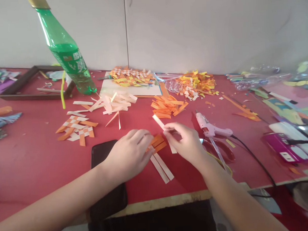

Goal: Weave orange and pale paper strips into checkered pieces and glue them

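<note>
My left hand [131, 152] is closed over the left end of a small woven piece of orange paper strips [159, 142]. Two white paper strips [162, 168] run from that piece toward the table's front edge. Just to the right, my right hand [186, 143] pinches a loose white paper strip [158, 121] between thumb and finger. The left fingertips are partly hidden. Behind the hands lie a heap of folded orange strips [166, 106] and a heap of white strips [112, 102]. A finished-looking orange and white weave [76, 127] rests at the left.
A pink glue gun [212, 125] with a cord lies right of my right hand, beside red-handled scissors [228, 151]. Under my left forearm is a dark phone case [101, 151]. Behind stand a green bottle [64, 54] and a dark frame [19, 80]. A purple power socket [285, 149] sits right.
</note>
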Demonstrator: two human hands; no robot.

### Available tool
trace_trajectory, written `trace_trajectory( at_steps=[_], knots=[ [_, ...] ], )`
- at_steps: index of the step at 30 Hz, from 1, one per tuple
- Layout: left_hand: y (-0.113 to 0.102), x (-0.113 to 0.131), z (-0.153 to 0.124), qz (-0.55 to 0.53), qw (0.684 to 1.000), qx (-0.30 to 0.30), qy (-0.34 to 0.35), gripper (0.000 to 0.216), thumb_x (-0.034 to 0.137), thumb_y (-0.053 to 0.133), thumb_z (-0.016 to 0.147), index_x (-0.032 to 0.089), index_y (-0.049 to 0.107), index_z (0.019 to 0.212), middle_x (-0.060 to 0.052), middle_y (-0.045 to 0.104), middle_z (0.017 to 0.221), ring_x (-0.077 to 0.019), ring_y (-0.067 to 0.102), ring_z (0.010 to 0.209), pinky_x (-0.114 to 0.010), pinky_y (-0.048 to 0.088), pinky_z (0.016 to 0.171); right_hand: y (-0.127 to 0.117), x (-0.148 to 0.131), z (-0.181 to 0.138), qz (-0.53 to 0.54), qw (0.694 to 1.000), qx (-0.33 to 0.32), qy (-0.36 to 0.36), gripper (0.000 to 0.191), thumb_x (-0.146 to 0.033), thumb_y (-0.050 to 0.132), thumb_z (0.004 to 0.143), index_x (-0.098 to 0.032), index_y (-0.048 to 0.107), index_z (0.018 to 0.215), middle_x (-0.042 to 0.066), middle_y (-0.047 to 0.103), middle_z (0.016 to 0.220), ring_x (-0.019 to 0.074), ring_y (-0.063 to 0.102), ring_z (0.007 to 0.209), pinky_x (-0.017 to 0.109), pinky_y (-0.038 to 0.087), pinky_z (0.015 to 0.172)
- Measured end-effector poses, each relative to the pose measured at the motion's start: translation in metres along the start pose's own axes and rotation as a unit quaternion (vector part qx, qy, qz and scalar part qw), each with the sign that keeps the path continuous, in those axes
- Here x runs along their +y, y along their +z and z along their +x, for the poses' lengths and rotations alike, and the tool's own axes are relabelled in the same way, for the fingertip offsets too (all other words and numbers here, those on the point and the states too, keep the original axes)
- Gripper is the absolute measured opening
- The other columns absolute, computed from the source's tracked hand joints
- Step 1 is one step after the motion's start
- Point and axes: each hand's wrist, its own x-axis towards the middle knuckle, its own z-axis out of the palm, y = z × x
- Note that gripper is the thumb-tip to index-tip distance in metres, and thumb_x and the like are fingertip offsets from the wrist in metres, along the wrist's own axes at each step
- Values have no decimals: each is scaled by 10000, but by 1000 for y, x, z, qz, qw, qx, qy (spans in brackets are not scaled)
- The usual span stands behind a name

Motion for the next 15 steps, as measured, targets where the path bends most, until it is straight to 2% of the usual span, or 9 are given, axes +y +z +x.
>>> trace_trajectory(
  at_steps=[3, 6, 10, 15],
  knots=[
    [-2, 0, 13, 5, 992, -83, -90, 339, 424, 626, 892, 123, 637, 1049, -126, 664, 1013, -305, 619, 957, -457, 545, 823, 4, 9, -2, 9, 1000, 0, 6, 217, -179, 591, 865, -225, 629, 1074, 38, 726, 915, 185, 712, 843, 340, 584, 769],
    [1, -3, 20, -24, 984, -127, -119, 430, 468, 748, 784, 135, 639, 1033, -108, 654, 994, -297, 591, 954, -442, 522, 827, 4, 8, -5, 5, 1000, -14, 1, 223, -120, 559, 862, -227, 634, 1043, 35, 696, 907, 175, 692, 808, 340, 579, 756],
    [6, -12, 19, -128, 981, -105, -97, 350, 424, 785, 760, 189, 652, 981, -40, 665, 896, -236, 569, 888, -373, 498, 814, 3, 3, -6, 10, 1000, -16, -11, 236, -109, 546, 872, -223, 610, 1070, 51, 657, 986, 152, 646, 748, 338, 568, 736],
    [10, -19, 15, -184, 978, -76, -58, 220, 366, 773, 789, 205, 663, 890, -15, 651, 833, -200, 564, 858, -324, 489, 794, 3, 2, -5, 22, 999, -31, -37, 202, -107, 485, 913, -222, 626, 1001, 57, 649, 998, 178, 640, 900, 330, 550, 777]
  ],
)
